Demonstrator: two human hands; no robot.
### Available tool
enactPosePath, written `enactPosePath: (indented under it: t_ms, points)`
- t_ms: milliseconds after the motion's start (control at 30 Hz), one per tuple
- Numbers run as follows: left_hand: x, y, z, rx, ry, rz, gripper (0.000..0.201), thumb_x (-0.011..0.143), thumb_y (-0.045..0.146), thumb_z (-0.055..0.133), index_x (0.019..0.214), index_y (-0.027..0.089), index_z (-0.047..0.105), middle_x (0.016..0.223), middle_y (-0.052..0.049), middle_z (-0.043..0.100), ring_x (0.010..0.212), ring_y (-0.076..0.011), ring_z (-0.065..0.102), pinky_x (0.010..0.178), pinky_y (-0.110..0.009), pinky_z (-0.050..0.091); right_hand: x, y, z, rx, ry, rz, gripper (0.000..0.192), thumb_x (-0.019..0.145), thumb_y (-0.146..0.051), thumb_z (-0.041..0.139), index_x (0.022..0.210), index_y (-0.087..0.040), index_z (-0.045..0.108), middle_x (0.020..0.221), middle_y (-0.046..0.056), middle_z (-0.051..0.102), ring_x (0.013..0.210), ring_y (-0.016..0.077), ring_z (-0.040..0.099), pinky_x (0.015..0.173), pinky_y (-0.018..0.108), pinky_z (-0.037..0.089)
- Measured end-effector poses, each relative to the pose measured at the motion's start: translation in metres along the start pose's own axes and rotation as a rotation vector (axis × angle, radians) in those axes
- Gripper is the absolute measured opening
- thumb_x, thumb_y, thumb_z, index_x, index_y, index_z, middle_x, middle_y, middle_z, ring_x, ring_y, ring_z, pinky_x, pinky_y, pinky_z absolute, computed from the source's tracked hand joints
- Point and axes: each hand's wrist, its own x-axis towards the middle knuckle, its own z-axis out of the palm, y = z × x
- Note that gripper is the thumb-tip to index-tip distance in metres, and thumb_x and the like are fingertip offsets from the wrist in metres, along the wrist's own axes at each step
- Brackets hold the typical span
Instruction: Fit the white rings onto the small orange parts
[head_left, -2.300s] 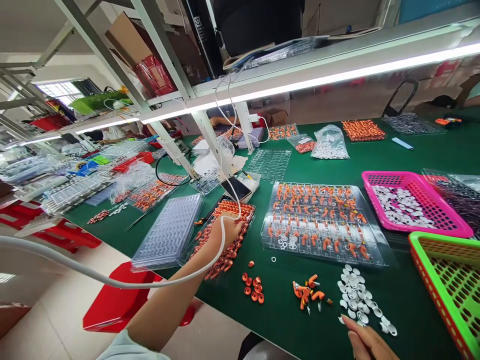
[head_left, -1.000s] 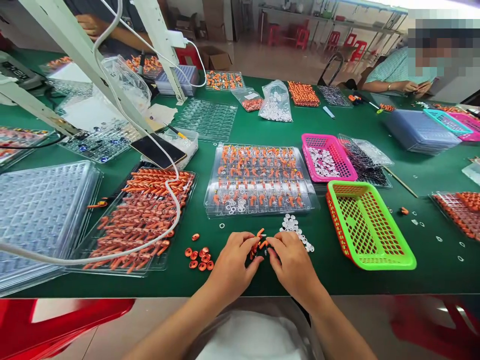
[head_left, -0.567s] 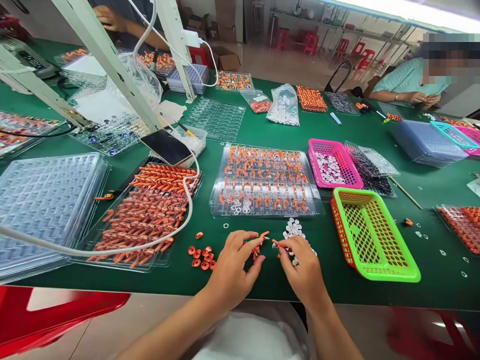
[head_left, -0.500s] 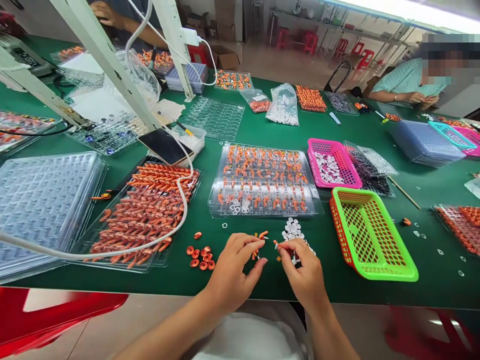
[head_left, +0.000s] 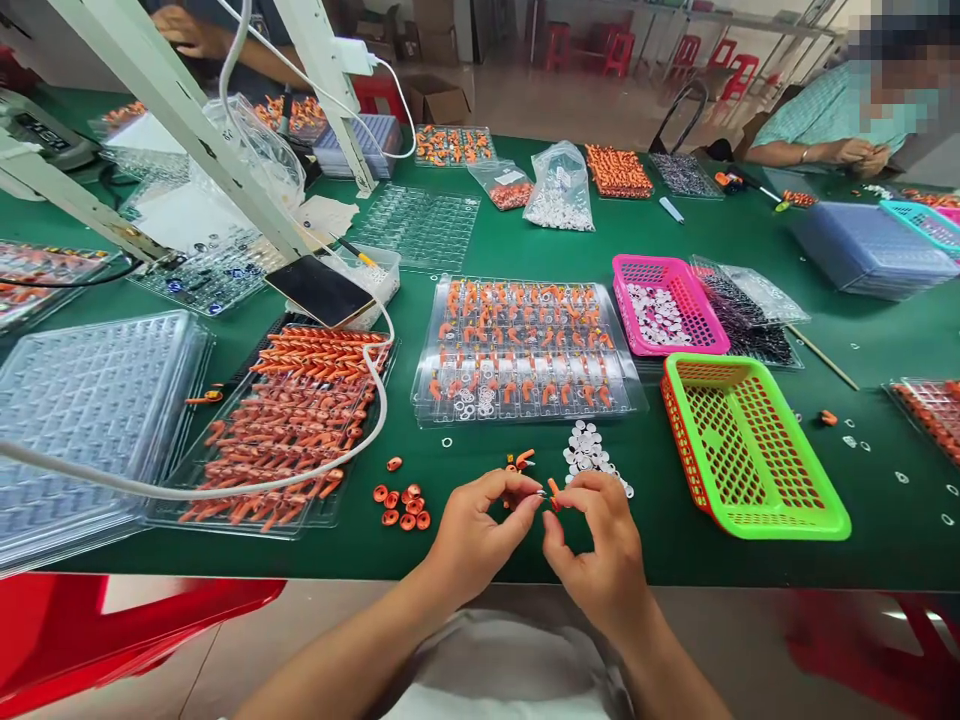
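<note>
My left hand [head_left: 480, 530] is closed, thumb and index finger pinched at a tiny pale bit that I cannot identify. Right beside those fingertips, my right hand [head_left: 604, 540] has its thumb and forefinger curled about a small orange plastic part [head_left: 553, 488]. The two hands nearly meet just above the green table. Behind the left fingers lie a few loose orange pieces [head_left: 525, 458], partly covered. A pile of white discs [head_left: 586, 448] spreads behind the right hand. To the left of my left hand sit several orange cup-shaped pieces [head_left: 407, 506].
A clear tray of orange hooked parts [head_left: 525, 345] lies ahead. On the right stand a green basket [head_left: 814, 525] and a pink basket [head_left: 709, 335]. At left are a tray of orange parts [head_left: 292, 430], stacked trays [head_left: 82, 390], a phone [head_left: 321, 290] and a white cable [head_left: 262, 488].
My left thumb and index finger have closed into a pinch and moved right, up to the right fingertips. The orange part stays by my right fingers. The view has shifted slightly.
</note>
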Motion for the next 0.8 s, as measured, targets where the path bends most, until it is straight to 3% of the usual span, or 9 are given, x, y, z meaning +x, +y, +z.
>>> enactPosePath:
  t_ms: [67, 133, 233, 333, 433, 567, 800]
  points:
    - [-0.001, 0.002, 0.0, 0.017, -0.014, 0.008, 0.009, 0.085, 0.023, 0.063, 0.086, 0.02, 0.071, 0.082, -0.004, 0.074, 0.075, -0.0182, 0.068, 0.071, -0.029, 0.055, 0.003, 0.0, -0.007, 0.069, -0.098, -0.024, 0.035, 0.084, -0.013, 0.058, 0.117, -0.021, 0.055, 0.121, 0.013, 0.056, 0.111, 0.0283, 0.056, 0.089, 0.046, 0.051]
    - [-0.001, 0.007, 0.0, 0.037, -0.039, 0.044, 0.009, 0.084, 0.021, 0.061, 0.085, 0.02, 0.071, 0.081, -0.004, 0.074, 0.074, -0.0184, 0.068, 0.07, -0.029, 0.055, 0.006, 0.002, -0.012, 0.152, -0.21, -0.047, 0.044, 0.087, -0.016, 0.055, 0.13, -0.024, 0.049, 0.133, 0.013, 0.052, 0.121, 0.0286, 0.052, 0.093, 0.046, 0.05]
    - [-0.002, 0.014, 0.001, 0.067, -0.055, 0.106, 0.01, 0.084, 0.02, 0.06, 0.083, 0.02, 0.069, 0.077, -0.003, 0.074, 0.071, -0.0174, 0.067, 0.069, -0.029, 0.055, 0.01, 0.007, -0.016, 0.265, -0.283, -0.029, 0.038, 0.09, -0.018, 0.052, 0.128, -0.025, 0.05, 0.118, 0.01, 0.063, 0.109, 0.0246, 0.059, 0.09, 0.042, 0.052]
    - [-0.002, 0.015, 0.003, 0.124, -0.032, 0.173, 0.008, 0.084, 0.019, 0.06, 0.081, 0.02, 0.067, 0.075, -0.003, 0.073, 0.07, -0.0173, 0.066, 0.069, -0.03, 0.054, 0.01, 0.011, -0.016, 0.31, -0.258, 0.051, 0.019, 0.09, -0.018, 0.053, 0.107, -0.023, 0.057, 0.093, 0.005, 0.066, 0.086, 0.02, 0.062, 0.079, 0.037, 0.053]
    - [-0.003, 0.013, 0.006, 0.189, 0.01, 0.289, 0.01, 0.085, 0.016, 0.059, 0.081, 0.022, 0.066, 0.075, -0.003, 0.072, 0.07, -0.0178, 0.065, 0.071, -0.033, 0.054, 0.006, 0.011, -0.014, 0.329, -0.224, 0.129, 0.008, 0.087, -0.015, 0.054, 0.091, -0.022, 0.055, 0.083, 0.002, 0.061, 0.078, 0.0182, 0.059, 0.072, 0.033, 0.05]
    - [-0.004, 0.013, 0.011, 0.225, 0.075, 0.362, 0.011, 0.085, 0.013, 0.059, 0.084, 0.022, 0.065, 0.076, -0.002, 0.072, 0.072, -0.0168, 0.066, 0.074, -0.033, 0.053, 0.001, 0.007, -0.008, 0.386, -0.164, 0.197, 0.011, 0.084, -0.012, 0.053, 0.088, -0.022, 0.053, 0.081, 0.001, 0.057, 0.076, 0.0167, 0.057, 0.069, 0.031, 0.048]
    - [-0.006, 0.017, 0.018, 0.208, 0.119, 0.28, 0.009, 0.085, 0.016, 0.06, 0.082, 0.023, 0.066, 0.076, -0.001, 0.073, 0.07, -0.0164, 0.067, 0.072, -0.031, 0.054, -0.007, 0.002, 0.003, 0.337, 0.026, 0.171, 0.016, 0.084, -0.007, 0.052, 0.092, -0.021, 0.053, 0.085, 0.003, 0.055, 0.079, 0.0174, 0.056, 0.069, 0.031, 0.048]
